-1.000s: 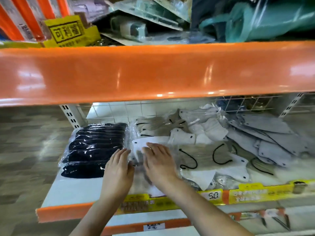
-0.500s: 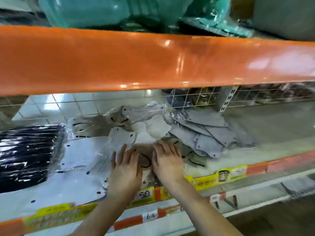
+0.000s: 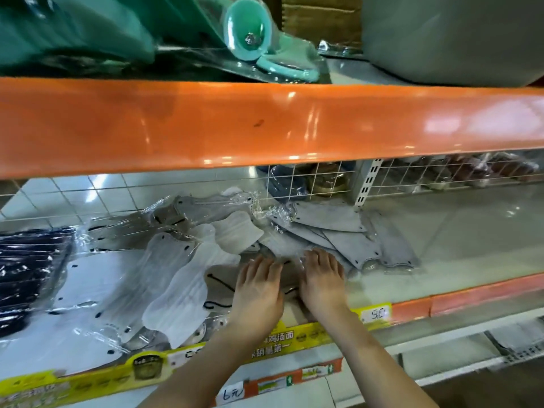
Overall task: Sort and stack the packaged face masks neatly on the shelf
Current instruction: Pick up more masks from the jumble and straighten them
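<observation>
Both hands lie palm-down and side by side on the shelf (image 3: pixel 459 231), near its front edge. The left hand (image 3: pixel 259 287) rests flat on a clear-wrapped mask pack (image 3: pixel 219 282) with black ear loops; its fingers (image 3: pixel 256 265) are spread and straight, pressing down rather than gripping anything. The right hand (image 3: pixel 322 278) sits just beside it, fingers likewise extended and open, their tips on the crinkled plastic at the near edge of the grey masks (image 3: pixel 341 231).

Those grey masks fan out in a loose, overlapping heap toward the right and the back of the shelf, some tilted against each other. To the left of the hands, white masks (image 3: pixel 176 278) in clear wrap lie scattered at angles, one overlapping the next, reaching almost to the shelf's front lip. Farther left, at the edge of view, a neat stack of dark masks (image 3: pixel 28 269) in shiny wrap stands apart from the jumble.

Behind the heap runs a white wire grid (image 3: pixel 318 184), with other goods dimly seen through it. A yellow price strip (image 3: pixel 265 343) runs along the shelf's front under the wrists, with a tag reading "50" near the right forearm. The right half of the shelf is bare. Above everything, a broad orange beam (image 3: pixel 265 125) spans the view, carrying teal items (image 3: pixel 250 30) in clear plastic.
</observation>
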### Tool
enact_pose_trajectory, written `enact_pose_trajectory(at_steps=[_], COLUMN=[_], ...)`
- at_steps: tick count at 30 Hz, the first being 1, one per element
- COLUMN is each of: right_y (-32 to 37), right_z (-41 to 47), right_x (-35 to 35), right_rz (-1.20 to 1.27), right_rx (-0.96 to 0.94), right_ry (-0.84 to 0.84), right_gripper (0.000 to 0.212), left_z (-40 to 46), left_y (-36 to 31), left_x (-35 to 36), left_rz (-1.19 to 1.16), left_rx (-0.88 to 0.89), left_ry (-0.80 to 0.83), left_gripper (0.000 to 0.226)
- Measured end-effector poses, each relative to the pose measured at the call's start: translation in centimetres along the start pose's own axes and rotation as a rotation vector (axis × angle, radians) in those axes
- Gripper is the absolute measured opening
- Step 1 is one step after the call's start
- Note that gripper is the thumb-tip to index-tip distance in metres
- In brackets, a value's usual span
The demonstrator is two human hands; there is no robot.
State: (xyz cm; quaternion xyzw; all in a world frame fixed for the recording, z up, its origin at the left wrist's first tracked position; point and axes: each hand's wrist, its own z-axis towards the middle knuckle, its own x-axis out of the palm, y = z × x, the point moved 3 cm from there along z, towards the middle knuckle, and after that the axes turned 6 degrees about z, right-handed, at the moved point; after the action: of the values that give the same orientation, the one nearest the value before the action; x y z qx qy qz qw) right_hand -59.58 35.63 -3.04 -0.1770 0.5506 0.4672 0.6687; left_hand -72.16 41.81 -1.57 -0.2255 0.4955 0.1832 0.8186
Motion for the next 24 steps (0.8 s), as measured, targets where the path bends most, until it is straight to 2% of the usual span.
enact_pose_trajectory(at_steps=[6, 11, 16, 20, 22, 24], right_y=[-3.5, -4.9, -4.3, -3.2, -3.2, -3.4], right_z=[-0.1, 0.1, 0.1, -0.4, -0.4, -0.1], right_x=[0.7, 0.5, 0.1, -1.3, -1.9, -3.0], right_rz=[-0.070, -0.020, -0.071, -0.067, -0.023, 0.124], right_rx=[0.050, 0.010, -0.118, -0.191, -0.164, -0.067], right_ry=[0.125, 0.285, 0.169, 0.043, 0.047, 0.048], right_gripper=[0.052, 0.073, 0.054, 0.047, 0.040, 0.027], left_z=[0.4, 0.4, 0.1, 0.1, 0.1, 0.0], left_y=[-1.8, -1.4, -1.4, -1.5, -1.6, -1.6], left_x=[2.0, 2.7, 2.8, 2.8, 2.8, 2.8], left_rz=[0.026, 0.034, 0.058, 0.087, 0.084, 0.089], left_rx=[-0.037, -0.084, -0.074, -0.076, -0.093, -0.102], left_ry=[0.100, 0.153, 0.142, 0.060, 0.036, 0.018], left_gripper=[0.041, 0.040, 0.043, 0.028, 0.034, 0.037])
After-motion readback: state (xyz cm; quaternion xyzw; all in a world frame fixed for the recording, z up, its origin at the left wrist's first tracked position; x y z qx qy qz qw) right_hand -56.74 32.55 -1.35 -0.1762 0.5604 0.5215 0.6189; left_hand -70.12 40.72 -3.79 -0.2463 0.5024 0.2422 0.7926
